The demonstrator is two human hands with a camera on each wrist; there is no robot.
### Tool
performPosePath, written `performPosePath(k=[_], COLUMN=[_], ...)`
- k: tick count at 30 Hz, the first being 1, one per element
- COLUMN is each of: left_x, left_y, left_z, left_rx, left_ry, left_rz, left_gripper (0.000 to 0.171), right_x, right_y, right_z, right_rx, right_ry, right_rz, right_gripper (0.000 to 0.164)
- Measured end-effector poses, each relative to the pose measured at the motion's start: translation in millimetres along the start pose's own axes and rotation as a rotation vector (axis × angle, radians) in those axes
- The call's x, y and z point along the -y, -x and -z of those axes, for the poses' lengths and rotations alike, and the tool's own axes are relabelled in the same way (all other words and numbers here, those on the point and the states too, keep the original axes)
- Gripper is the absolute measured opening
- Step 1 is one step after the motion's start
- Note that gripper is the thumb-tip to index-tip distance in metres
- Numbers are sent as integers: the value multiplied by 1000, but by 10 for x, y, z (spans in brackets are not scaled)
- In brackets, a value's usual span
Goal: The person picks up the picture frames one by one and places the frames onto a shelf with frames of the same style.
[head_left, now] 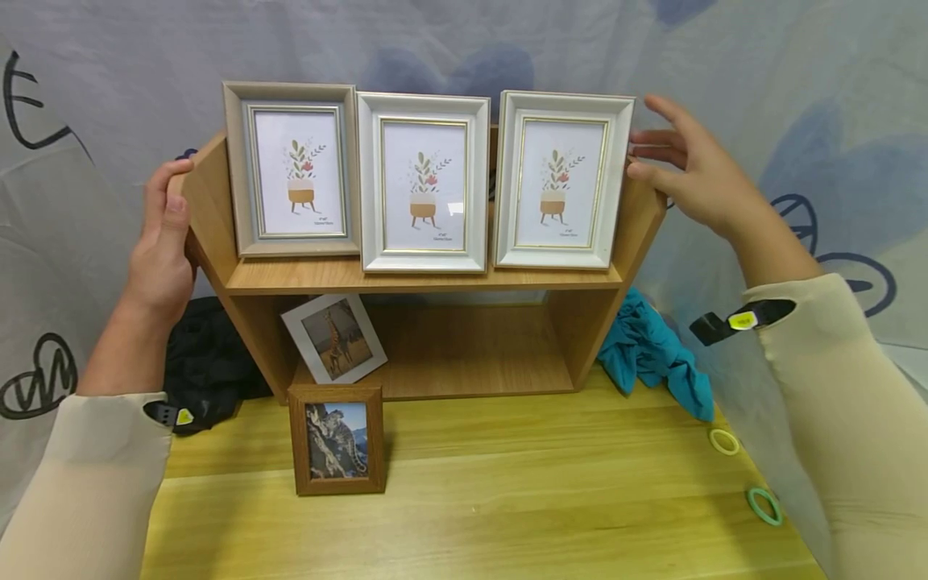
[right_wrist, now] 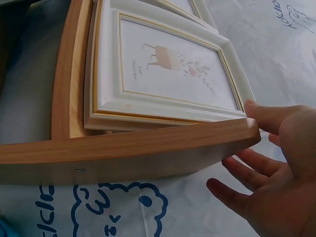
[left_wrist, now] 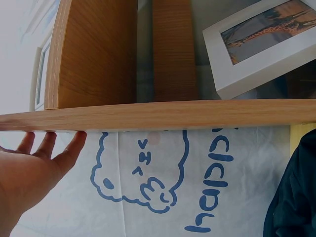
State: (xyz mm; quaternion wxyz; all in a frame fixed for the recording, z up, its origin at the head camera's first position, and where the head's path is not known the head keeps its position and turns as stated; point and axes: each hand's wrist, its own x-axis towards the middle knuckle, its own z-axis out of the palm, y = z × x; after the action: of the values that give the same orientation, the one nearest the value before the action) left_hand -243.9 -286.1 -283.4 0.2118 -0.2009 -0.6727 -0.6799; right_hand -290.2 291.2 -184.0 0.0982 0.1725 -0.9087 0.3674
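Observation:
A two-tier wooden shelf (head_left: 428,278) stands on the table between both hands. My left hand (head_left: 161,234) touches the outer face of its left side panel (left_wrist: 163,114), fingertips against the wood in the left wrist view. At the top of the right side panel (right_wrist: 148,145), my right hand (head_left: 706,173) has spread fingers, its thumb (right_wrist: 269,116) at the panel's end beside a white picture frame (head_left: 507,185). A second white picture frame (head_left: 368,185) and a beige picture frame (head_left: 239,173) lean in a row on the upper tier.
A tilted white frame with a giraffe picture (head_left: 355,372) leans in the lower tier. Before it stands a brown frame (head_left: 339,486) on the yellow wooden table (head_left: 507,499). Black cloth (head_left: 210,362) lies left, teal cloth (head_left: 645,346) right, near yellow (head_left: 714,443) and green rings (head_left: 757,511).

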Motion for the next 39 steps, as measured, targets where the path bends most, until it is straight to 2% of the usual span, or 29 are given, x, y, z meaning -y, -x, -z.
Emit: performPosePath(k=[17,28,39], left_x=[6,24,20], left_y=[8,-8,-3], left_z=[11,8,3], left_rx=[-16,-11,-10], left_ry=[-59,-41,-52], left_rz=[13,-5,-10], left_gripper=[42,42,42], right_x=[-100,-197,-281], right_y=[289,435,474], right_z=[-76,-224,-303], right_rx=[-52,-100,-123], right_ry=[-34,-200,-295], right_rz=[46,71,93], right_gripper=[68,58,46])
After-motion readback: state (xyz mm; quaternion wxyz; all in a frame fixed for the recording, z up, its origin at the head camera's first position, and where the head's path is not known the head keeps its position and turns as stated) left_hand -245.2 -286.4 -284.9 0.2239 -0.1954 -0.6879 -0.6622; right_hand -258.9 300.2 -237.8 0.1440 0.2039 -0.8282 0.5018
